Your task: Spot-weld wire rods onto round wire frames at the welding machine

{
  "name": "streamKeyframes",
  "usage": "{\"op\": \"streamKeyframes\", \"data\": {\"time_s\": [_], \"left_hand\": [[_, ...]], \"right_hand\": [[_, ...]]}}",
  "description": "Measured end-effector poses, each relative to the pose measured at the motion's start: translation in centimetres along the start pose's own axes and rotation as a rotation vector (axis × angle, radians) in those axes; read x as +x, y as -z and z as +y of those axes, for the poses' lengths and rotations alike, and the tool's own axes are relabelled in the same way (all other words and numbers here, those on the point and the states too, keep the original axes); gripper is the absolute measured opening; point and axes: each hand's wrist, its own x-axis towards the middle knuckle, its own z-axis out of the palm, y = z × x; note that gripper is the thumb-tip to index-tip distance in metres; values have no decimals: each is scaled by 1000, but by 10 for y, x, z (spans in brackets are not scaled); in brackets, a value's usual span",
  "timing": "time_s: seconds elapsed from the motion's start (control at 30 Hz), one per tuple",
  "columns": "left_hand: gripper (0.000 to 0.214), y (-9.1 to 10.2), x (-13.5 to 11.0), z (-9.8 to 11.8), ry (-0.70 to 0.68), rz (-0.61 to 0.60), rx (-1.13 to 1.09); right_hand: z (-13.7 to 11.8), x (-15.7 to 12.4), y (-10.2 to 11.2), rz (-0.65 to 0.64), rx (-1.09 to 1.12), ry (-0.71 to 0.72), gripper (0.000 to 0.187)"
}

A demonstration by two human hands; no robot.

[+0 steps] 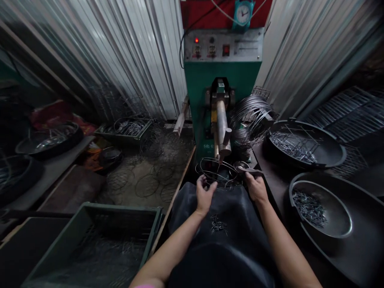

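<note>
My left hand [206,195] is curled at the near edge of a thin wire hoop [207,173], its fingertips on the wire and the thumb a little apart. The hoop lies under the metal electrode arm [222,128] of a green machine [198,76]. To the right, my right hand [257,187] is closed around a flat, dull strip-like piece [253,171], whose exact kind I cannot make out. A small round metal dish [241,165] is just behind that piece. Short bent wires [218,225] lie in a small heap on the dark cloth [240,236] over my lap.
A wire coil [250,118] hangs beside the machine. At right, dark pans [336,154] and a metal bowl [345,216] hold short wires. A green crate [117,206] stands at left. Wire rings [147,186] lie on the floor. A clock [243,14] hangs above the control panel [237,50].
</note>
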Motion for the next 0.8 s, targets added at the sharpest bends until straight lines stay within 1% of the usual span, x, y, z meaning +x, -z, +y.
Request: {"op": "streamKeyframes", "data": {"time_s": [0.07,0.1,0.13,0.2,0.27,0.37,0.43,0.53,0.6,0.67,0.73,0.8], "left_hand": [[55,-7,-8,-4,-313,-123,265],[57,-12,-10,-5,-432,-169,371],[59,-18,-10,-6,-519,-192,455],[62,-31,-10,-7,-603,-172,560],[60,-43,-8,-10,-611,-106,610],[51,-53,-4,-16,-590,-27,619],[48,-54,0,-19,-589,-10,597],[47,-51,3,-19,-586,-16,551],[47,-49,4,-17,-571,-27,516],[46,-46,4,-13,-545,-40,478],[46,-43,2,-10,-511,-58,434],[46,-38,-1,-9,-452,-78,386]], "right_hand": [[4,-4,6,31,108,-17,33],[4,-6,8,38,104,-10,31],[3,-7,9,49,59,9,30],[0,-8,12,65,-109,67,29],[-3,-8,16,48,-270,126,30],[-4,-6,24,-43,-393,191,29],[-2,-6,30,-84,-436,220,29],[-5,-7,35,-130,-499,257,29],[-15,-5,37,-232,-572,279,27],[-30,1,37,-377,-664,283,25],[-46,9,34,-501,-728,245,23],[-59,16,29,-566,-748,180,22]]}}
